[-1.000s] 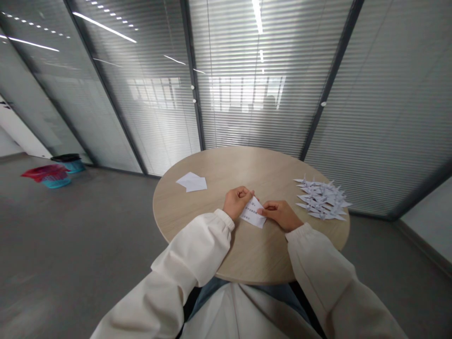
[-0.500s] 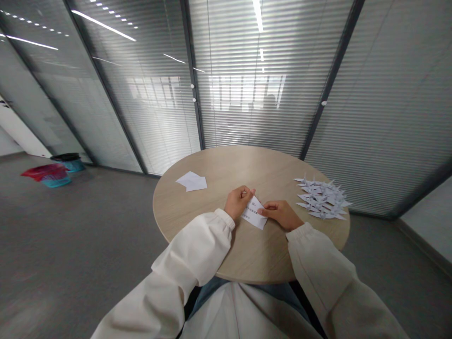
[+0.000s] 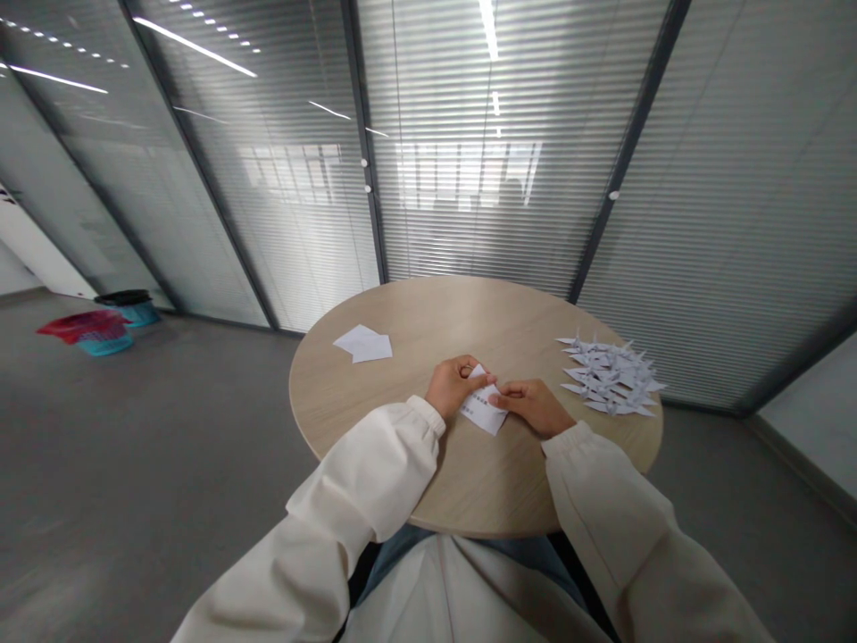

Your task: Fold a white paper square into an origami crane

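Observation:
A small white sheet of paper with printed lines (image 3: 483, 411) lies on the round wooden table (image 3: 428, 313), folded or bent at its upper corner. My left hand (image 3: 456, 386) pinches the sheet's left side between its fingers. My right hand (image 3: 532, 406) holds the right edge with thumb and fingertips. The hands nearly meet above the sheet, hiding part of it. To the right of my right hand lies a heap of several white origami cranes (image 3: 609, 379). Two loose white paper sheets (image 3: 361, 345) overlap on the table's far left.
White sleeves cover both my forearms, and my lap shows below the table edge. Glass partitions with slatted blinds (image 3: 482, 179) stand behind the table. On the grey floor at left are a teal basket with red cloth (image 3: 87, 332) and a dark-rimmed bin (image 3: 127, 305).
The sheet's upper corner now rises toward my fingertips, and its shape between my hands has changed. My left fingers have moved slightly right. The cranes and loose sheets have not moved.

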A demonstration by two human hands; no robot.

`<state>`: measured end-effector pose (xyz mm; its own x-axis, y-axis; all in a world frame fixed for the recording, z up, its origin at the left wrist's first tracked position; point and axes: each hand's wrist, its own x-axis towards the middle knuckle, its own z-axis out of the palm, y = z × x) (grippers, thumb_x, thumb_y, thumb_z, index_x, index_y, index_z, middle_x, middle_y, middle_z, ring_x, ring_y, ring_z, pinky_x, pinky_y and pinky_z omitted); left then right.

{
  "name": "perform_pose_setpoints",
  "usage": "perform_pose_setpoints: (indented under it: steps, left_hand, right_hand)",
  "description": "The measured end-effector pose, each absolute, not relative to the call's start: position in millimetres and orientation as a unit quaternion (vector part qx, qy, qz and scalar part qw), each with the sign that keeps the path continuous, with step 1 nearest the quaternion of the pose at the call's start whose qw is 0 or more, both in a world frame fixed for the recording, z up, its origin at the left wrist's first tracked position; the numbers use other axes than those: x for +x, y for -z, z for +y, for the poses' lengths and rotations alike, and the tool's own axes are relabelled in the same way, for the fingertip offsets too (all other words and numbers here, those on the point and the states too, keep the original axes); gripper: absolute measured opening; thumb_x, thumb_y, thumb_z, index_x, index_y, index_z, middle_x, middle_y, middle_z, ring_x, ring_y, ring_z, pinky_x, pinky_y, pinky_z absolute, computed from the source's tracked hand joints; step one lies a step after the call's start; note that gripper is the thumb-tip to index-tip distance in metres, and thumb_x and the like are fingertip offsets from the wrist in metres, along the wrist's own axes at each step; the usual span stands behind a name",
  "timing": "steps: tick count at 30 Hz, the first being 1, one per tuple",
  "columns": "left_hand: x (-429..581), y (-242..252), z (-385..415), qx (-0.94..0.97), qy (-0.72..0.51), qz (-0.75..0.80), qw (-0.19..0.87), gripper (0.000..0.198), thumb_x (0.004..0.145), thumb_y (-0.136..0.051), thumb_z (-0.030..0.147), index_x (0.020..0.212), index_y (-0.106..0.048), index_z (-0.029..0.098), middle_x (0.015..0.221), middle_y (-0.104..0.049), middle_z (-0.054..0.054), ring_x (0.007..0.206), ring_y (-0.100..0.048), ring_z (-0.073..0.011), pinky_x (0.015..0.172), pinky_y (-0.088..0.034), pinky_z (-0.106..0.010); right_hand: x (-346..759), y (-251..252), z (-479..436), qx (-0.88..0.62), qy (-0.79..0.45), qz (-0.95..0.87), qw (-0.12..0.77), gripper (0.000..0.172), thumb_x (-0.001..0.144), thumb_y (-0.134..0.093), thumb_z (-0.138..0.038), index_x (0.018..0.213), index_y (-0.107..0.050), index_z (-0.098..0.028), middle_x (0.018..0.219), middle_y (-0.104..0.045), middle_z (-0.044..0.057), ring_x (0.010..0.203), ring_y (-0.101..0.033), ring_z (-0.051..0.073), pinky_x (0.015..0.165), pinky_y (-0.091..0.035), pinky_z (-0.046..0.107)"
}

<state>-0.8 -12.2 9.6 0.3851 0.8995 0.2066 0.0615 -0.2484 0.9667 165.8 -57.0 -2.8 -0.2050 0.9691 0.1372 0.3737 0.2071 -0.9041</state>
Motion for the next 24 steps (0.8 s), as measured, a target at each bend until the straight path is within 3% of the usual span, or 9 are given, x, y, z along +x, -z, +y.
perform_pose_setpoints:
  steps: [13,24]
  left_hand:
    - [-2.8,-8.5,-11.4,0.710,-0.412,0.389,0.418,0.036,0.061,-0.067,0.047,0.068,-0.059,0.013,0.050,-0.050,0.003,0.042,-0.043,-0.0067,0.039,-0.025,-0.018]
    - [-3.1,-5.7,-11.0,0.728,-0.414,0.347,0.423,0.031,0.067,-0.064,0.044,0.073,-0.058,0.013,0.054,-0.051,0.003,0.047,-0.045,-0.0068,0.042,-0.028,-0.017]
  right_hand:
    - [167.5,7.2,-54.3,-0.482,-0.413,-0.672,0.382,0.036,0.069,-0.062,-0.048,0.076,-0.070,-0.014,0.072,-0.069,0.003,0.067,-0.062,0.020,0.059,-0.045,0.026]
    - [167.0,5.4,-55.0,-0.492,-0.370,-0.685,0.389,0.037,0.072,-0.060,-0.048,0.074,-0.070,-0.013,0.068,-0.067,0.003,0.064,-0.060,0.018,0.058,-0.043,0.025]
